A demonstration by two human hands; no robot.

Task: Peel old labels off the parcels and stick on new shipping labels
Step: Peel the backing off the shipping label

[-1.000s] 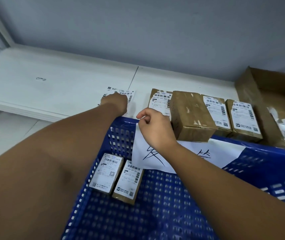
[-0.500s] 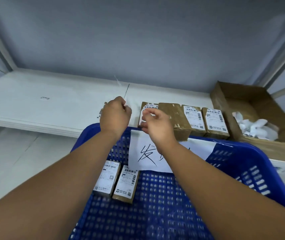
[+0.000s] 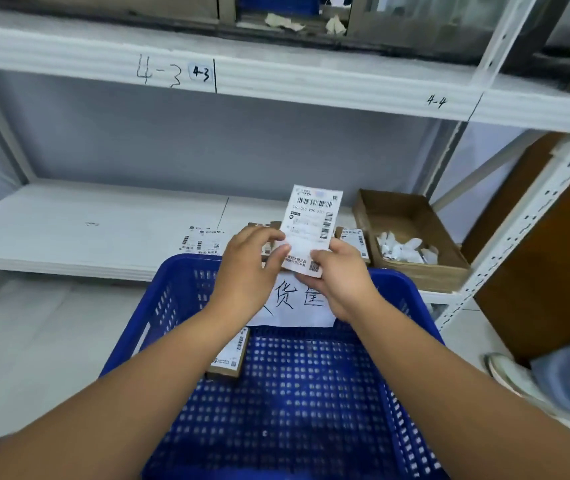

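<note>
The label (image 3: 314, 223) stands upright over the far rim of the basket (image 3: 186, 263), held by its lower end. The left hand (image 3: 249, 271) pinches its left edge between thumb and fingers, and the right hand (image 3: 342, 278) pinches the bottom right corner. It looks a thin, weightless slip, floppy at its free top and likely tacky behind once the backing parts, so edges and corners seem the safest hold. Parcels (image 3: 355, 237) wait on the shelf (image 3: 86, 237) just beyond.
</note>
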